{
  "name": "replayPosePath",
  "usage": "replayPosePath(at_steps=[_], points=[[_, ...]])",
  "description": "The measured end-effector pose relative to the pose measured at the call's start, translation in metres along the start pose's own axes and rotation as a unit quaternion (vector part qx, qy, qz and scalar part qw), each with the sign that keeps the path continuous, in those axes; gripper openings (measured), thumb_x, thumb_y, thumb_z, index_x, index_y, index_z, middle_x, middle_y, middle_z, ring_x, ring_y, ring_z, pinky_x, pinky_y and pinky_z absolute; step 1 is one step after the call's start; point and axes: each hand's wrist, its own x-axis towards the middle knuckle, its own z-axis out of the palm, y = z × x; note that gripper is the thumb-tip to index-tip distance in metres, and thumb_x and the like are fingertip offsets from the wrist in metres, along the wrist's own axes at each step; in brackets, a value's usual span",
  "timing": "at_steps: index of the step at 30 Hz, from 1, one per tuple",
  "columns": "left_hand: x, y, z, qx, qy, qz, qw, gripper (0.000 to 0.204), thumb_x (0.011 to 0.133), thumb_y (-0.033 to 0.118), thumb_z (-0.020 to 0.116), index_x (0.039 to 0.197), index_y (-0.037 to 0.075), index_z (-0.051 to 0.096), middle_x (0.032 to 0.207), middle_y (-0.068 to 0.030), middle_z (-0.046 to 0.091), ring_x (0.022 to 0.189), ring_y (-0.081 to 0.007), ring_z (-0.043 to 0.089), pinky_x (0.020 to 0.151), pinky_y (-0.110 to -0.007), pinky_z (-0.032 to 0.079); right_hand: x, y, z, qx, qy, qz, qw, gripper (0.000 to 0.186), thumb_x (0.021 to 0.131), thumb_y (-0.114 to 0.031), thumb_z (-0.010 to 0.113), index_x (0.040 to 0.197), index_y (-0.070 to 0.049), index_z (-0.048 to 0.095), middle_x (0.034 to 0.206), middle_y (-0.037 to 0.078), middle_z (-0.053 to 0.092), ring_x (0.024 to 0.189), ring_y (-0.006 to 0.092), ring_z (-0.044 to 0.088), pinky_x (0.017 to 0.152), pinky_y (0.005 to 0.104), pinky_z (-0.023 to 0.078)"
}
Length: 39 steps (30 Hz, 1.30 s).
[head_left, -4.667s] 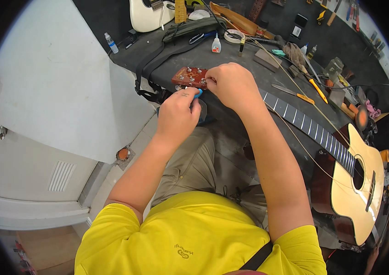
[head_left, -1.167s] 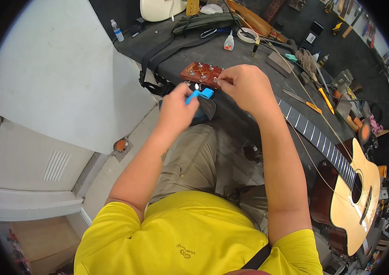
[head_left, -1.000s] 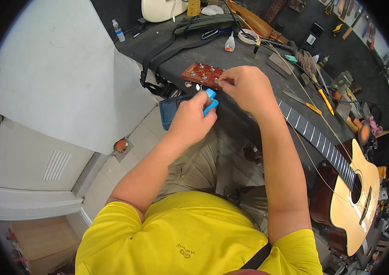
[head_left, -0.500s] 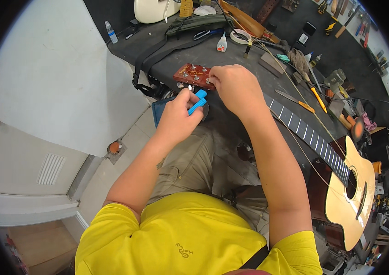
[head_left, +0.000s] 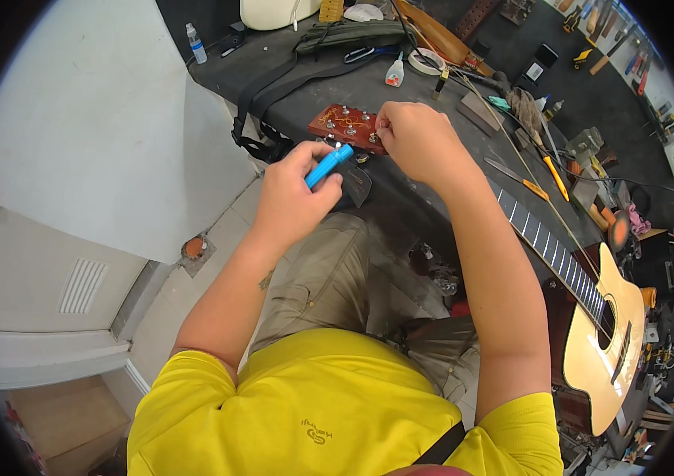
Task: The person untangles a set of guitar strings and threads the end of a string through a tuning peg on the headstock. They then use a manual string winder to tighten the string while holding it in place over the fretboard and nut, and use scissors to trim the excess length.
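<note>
My left hand (head_left: 296, 189) is closed around a blue plastic string winder (head_left: 329, 166), its tip close to the tuning pegs along the near edge of a reddish-brown guitar headstock (head_left: 337, 120). Metal string posts stand up from the headstock's face. Over its right end is my right hand (head_left: 420, 141), fingers pinched at a post; whatever they grip is too small to make out. The acoustic guitar's fretted neck (head_left: 547, 242) runs down to the right, partly behind my right forearm. Its pale-topped body (head_left: 619, 341) rests at the right.
The dark workbench (head_left: 305, 95) carries a black strap (head_left: 261, 103), a small glue bottle (head_left: 395, 73), a tape roll (head_left: 427, 62), a grey block (head_left: 478, 116) and a yellow-handled tool (head_left: 556, 178). Tools hang on the back wall. A white door panel (head_left: 91, 127) stands at the left.
The string winder has turned in my left hand and now looks like one straight bar. The headstock and my right hand sit slightly further right in view.
</note>
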Motion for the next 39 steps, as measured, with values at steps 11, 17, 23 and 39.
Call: replayPosePath(at_steps=[11,17,23,39], points=[[0.047,-0.028,0.037,-0.205,0.011,-0.044,0.978,0.018,0.098,0.007,0.074,0.113,0.000,0.069,0.089,-0.0003,0.073,0.075,-0.0097,0.064,0.072,-0.031,0.053,0.008,-0.007,-0.009,-0.042,-0.087,0.016,0.995,0.027,0.093,-0.006,0.076,0.118,0.000,0.070,0.126,0.016,0.076,0.122,0.0376,0.071,0.097,0.0570,0.056],[0.057,-0.011,0.041,-0.137,0.040,-0.041,0.989,0.023,0.094,0.002,0.080,0.111,-0.002,0.066,0.100,-0.0067,0.080,0.084,-0.0123,0.073,0.079,-0.030,0.059,0.004,-0.011,-0.003,-0.056,-0.058,-0.024,0.996,0.024,0.093,-0.005,0.075,0.115,0.000,0.069,0.124,0.016,0.075,0.119,0.0372,0.069,0.098,0.0557,0.053],[0.057,0.005,0.045,-0.148,0.012,-0.061,0.987,0.028,0.090,0.002,0.085,0.111,-0.001,0.067,0.098,-0.0066,0.081,0.086,-0.0104,0.074,0.079,-0.028,0.059,0.002,-0.005,-0.003,0.003,-0.050,-0.019,0.999,0.022,0.091,-0.005,0.076,0.112,-0.004,0.069,0.120,0.010,0.075,0.115,0.0347,0.067,0.095,0.0513,0.051],[0.068,-0.003,0.038,-0.180,-0.018,-0.052,0.982,0.027,0.092,-0.003,0.079,0.115,-0.001,0.066,0.104,-0.0092,0.079,0.087,-0.0140,0.075,0.080,-0.030,0.060,0.001,0.006,0.005,0.215,0.044,0.000,0.976,0.015,0.097,-0.009,0.070,0.107,-0.001,0.077,0.101,0.019,0.076,0.095,0.0412,0.073,0.086,0.0484,0.058]])
